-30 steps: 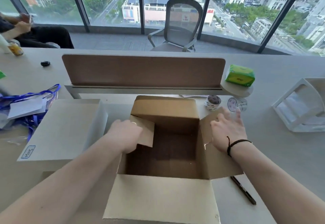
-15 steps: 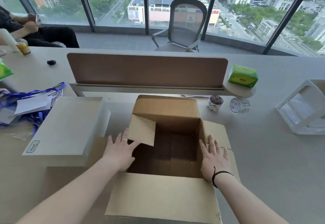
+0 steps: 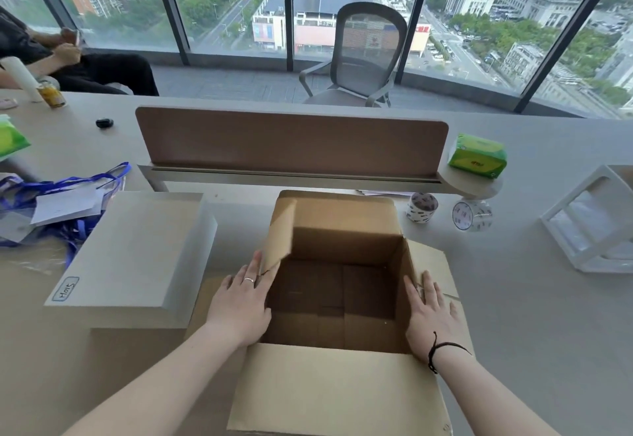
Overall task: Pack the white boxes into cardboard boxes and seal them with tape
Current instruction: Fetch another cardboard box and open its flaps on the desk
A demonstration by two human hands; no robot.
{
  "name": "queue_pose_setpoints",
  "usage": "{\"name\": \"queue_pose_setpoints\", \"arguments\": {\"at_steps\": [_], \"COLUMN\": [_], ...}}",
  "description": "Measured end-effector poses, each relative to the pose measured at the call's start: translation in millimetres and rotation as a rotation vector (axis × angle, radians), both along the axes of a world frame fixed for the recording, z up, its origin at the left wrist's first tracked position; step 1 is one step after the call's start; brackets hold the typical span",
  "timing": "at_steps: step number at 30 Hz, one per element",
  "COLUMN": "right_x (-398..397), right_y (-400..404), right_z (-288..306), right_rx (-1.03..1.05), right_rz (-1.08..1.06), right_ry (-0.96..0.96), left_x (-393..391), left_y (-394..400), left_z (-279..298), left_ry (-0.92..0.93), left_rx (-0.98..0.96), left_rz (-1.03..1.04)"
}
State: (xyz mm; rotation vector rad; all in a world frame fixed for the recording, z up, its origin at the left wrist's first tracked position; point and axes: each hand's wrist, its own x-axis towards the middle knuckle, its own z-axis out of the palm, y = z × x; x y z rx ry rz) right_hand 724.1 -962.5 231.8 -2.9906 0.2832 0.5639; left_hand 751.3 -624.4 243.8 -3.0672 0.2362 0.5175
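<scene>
An open, empty cardboard box [image 3: 337, 398] stands on the table in front of me, its near flap folded down toward me. My left hand [image 3: 241, 302] lies flat on the box's left flap, fingers spread, next to the raised left flap [image 3: 279, 233]. My right hand [image 3: 430, 315] presses flat on the right flap, which is folded outward. A white box [image 3: 137, 250] with a small handwritten label rests to the left on another piece of cardboard. Two tape rolls [image 3: 422, 207] [image 3: 472, 215] sit behind the box to the right.
A brown desk divider [image 3: 291, 141] runs across behind the box. A green tissue pack [image 3: 478, 155] sits on its right end. A white stand [image 3: 592, 223] is at the right, blue-strapped bags and papers [image 3: 51, 202] at the left. Another person sits at the far left.
Both hands slid toward me along the side flaps and now lie flat. The right flap is pushed down outward; the left flap has swung up more upright.
</scene>
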Motion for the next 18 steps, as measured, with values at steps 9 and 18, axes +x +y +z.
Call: {"name": "queue_pose_setpoints", "arguments": {"at_steps": [9, 18], "right_x": [-0.4, 2.9], "right_y": [-9.7, -9.7], "right_z": [-7.4, -2.0], "right_rx": [0.027, 0.062], "right_rz": [-0.045, -0.031], "right_ry": [-0.031, -0.007], "left_x": [-10.8, -7.4], "left_y": [-0.1, -7.3], "left_z": [-11.9, -17.5], "left_ry": [0.101, 0.218], "left_rx": [-0.199, -0.24], "left_rz": [0.408, 0.468]}}
